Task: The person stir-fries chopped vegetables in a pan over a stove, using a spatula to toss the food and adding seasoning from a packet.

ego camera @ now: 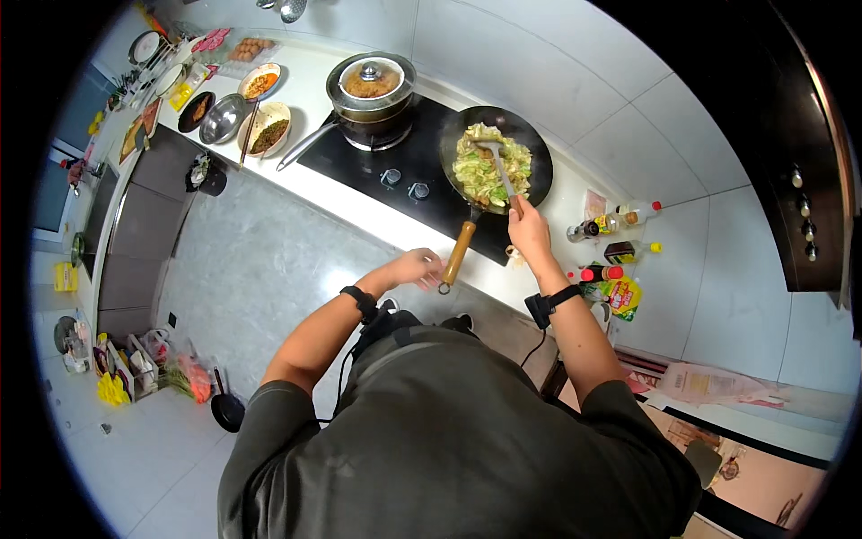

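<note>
My right hand [530, 229] grips the handle of a metal spatula [500, 168], its blade resting among chopped cabbage [481, 176]. The cabbage fills the middle of a dark wok [541, 158] on the right side of the hob. A wooden wok handle [459, 250] points towards me. Just left of its end is my left hand [419, 267], slightly blurred, fingers apart and not wrapped around the handle. On the left burner stands a pan [372, 114] under a glass lid [370, 73], with browned food visible through the glass.
A long metal pan handle [306, 145] sticks out over the counter edge. Leftward stand a bowl of dark minced food [271, 135] with chopsticks [249, 135], a metal bowl [223, 119] and a plate of food [261, 83]. Several bottles [623, 252] line the right. A range hood [794, 135] hangs at upper right.
</note>
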The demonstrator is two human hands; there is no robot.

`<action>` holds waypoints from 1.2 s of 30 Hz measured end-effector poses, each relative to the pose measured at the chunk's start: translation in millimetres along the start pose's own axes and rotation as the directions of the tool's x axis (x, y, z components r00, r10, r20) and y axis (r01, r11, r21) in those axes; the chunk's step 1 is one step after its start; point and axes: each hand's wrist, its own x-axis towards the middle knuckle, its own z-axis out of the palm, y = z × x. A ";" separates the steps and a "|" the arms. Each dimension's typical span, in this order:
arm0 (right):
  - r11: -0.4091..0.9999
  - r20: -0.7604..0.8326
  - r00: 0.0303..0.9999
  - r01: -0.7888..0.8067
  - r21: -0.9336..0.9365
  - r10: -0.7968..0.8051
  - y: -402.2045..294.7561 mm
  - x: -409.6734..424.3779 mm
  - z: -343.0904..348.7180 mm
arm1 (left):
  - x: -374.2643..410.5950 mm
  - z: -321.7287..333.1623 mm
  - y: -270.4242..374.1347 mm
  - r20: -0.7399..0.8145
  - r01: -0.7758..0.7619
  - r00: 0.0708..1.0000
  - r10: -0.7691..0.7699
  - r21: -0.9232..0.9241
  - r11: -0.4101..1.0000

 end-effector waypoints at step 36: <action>0.813 0.173 0.979 -0.188 0.551 0.108 9.0 -109.8 64.2 | 16.6 50.1 74.5 -0.153 -0.056 0.987 0.054 -0.009 0.998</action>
